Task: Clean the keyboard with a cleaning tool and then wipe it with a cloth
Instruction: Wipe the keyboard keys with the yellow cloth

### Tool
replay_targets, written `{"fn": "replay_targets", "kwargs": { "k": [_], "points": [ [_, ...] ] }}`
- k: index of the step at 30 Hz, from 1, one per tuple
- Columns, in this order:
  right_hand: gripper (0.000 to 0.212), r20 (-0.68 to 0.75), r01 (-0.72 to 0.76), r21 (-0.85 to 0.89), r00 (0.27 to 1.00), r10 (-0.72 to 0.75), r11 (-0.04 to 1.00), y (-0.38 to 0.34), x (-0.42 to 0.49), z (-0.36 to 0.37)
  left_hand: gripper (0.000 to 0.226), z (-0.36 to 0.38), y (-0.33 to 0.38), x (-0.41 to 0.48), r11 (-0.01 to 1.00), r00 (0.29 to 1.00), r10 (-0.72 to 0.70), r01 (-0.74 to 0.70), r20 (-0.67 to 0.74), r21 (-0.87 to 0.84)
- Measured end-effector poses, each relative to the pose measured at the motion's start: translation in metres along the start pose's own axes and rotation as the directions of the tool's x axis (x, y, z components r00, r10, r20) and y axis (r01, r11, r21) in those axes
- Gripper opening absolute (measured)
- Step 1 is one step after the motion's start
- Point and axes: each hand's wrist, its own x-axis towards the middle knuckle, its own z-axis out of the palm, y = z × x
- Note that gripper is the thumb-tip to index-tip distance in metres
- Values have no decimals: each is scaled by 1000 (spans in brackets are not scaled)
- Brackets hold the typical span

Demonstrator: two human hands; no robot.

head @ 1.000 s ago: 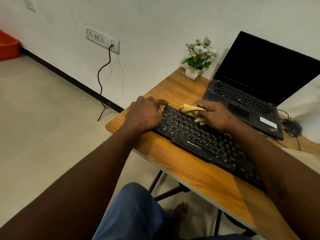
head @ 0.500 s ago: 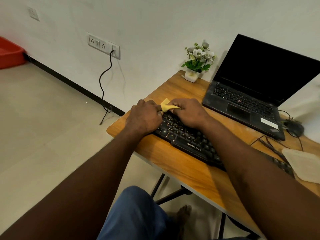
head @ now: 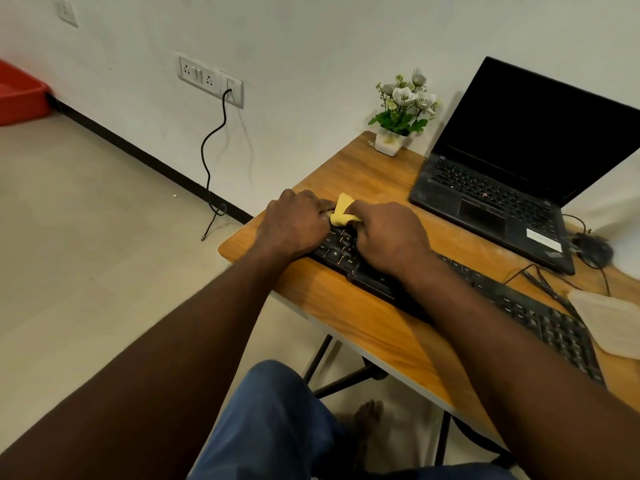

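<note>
Wiping with the yellow cloth, we press it on the left end of the keyboard, which lies along the near edge of the surface; our right hand has its fingers pinching the cloth, our left hand lies curled on the keyboard's corner, steadying it. We judge the wiping under way, with the right stretch of keys perhaps left

Two hands, one keyboard, one yellow cloth, one laptop, one flowerpot.
</note>
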Motion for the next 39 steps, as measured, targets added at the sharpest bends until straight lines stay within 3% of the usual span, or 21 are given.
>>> {"fn": "replay_targets", "kwargs": {
  "k": [6,17,25,35,39],
  "points": [
    [38,-61,48,118,997,-41,992,-25,-34,6,47,-4,-1,3,995,998,-49,53,49,-79],
    [40,-96,122,20,988,-119,992,-68,-70,24,39,-14,1,8,960,988,-105,131,116,-246],
    [41,-83,-35,49,996,39,998,-44,-91,2,31,-13,4,1,976,991,-85,105,108,-191],
    [38,-118,70,184,992,-49,980,-68,-73,27,44,-15,7,4,992,981,-68,86,183,-93],
    [38,-117,147,306,986,-116,941,-40,-90,12,42,-15,8,3,993,983,-73,87,167,-75]
  ]
}}
